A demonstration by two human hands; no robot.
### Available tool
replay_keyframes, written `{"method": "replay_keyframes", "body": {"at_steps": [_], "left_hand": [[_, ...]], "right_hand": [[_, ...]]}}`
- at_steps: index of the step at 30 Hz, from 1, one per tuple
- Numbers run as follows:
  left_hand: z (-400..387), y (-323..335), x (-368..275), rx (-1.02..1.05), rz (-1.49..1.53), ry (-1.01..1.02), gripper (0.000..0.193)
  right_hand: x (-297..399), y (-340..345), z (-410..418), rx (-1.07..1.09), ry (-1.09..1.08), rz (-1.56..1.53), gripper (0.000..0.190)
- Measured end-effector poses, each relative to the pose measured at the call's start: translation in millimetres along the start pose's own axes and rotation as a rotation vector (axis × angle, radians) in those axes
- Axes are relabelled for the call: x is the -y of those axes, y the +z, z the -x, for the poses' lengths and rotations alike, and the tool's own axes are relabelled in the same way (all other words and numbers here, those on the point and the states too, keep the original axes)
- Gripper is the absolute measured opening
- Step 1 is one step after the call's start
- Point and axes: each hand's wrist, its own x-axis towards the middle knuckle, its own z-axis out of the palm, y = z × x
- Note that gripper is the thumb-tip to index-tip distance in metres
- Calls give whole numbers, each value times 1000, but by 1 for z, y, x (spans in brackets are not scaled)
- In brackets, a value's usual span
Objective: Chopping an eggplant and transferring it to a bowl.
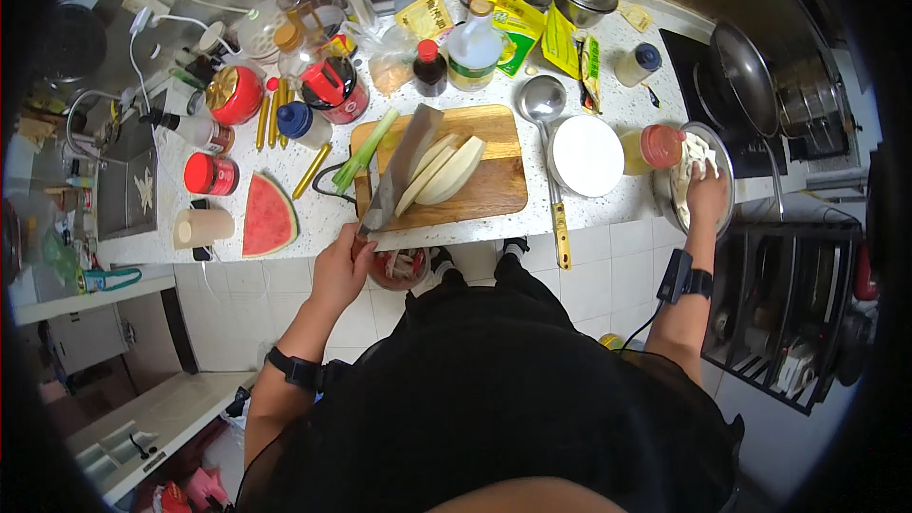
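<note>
My left hand [343, 265] grips the handle of a kitchen cleaver [405, 169], whose broad blade lies slanting over the left part of a wooden cutting board [503, 189]. Right of the blade, long pale peeled vegetable pieces [450, 177] rest on the board. A green stalk, perhaps celery or scallion [365, 151], lies across the board's left edge. At the counter's right, my right hand [705, 194] reaches into a metal bowl [725, 217] among white cut pieces [695, 154]; whether its fingers hold any is hidden.
A ladle [543, 101], a round white lid [587, 156] and a red-lidded jar [652, 148] stand between board and bowl. A watermelon wedge [268, 217] lies at left. Bottles and seasoning packets line the back; a wok [744, 78] sits at the stove. Below the counter edge is a scrap bowl [399, 269].
</note>
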Motion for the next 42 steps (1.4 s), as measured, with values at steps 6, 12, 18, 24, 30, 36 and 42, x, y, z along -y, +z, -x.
{"method": "replay_keyframes", "body": {"at_steps": [6, 12, 18, 24, 30, 36, 42], "left_hand": [[3, -4, 7, -13, -9, -84, 25], [12, -5, 4, -32, 2, -97, 24], [32, 0, 15, -76, 19, -147, 24], [39, 7, 29, -103, 36, -164, 24], [33, 5, 29, -105, 63, -149, 24], [34, 0, 30, -100, 59, -180, 24], [45, -6, 33, -132, 61, -200, 26]], "right_hand": [[146, -89, 53, 60, -571, -1004, 27], [267, -68, 126, 563, -976, -901, 61], [287, -30, 135, 692, -905, -854, 82], [287, -43, 142, 755, -882, -927, 77], [296, -61, 149, 722, -795, -886, 84], [337, -63, 145, 434, -1377, -753, 76], [366, -68, 130, 882, -1477, -520, 42]]}}
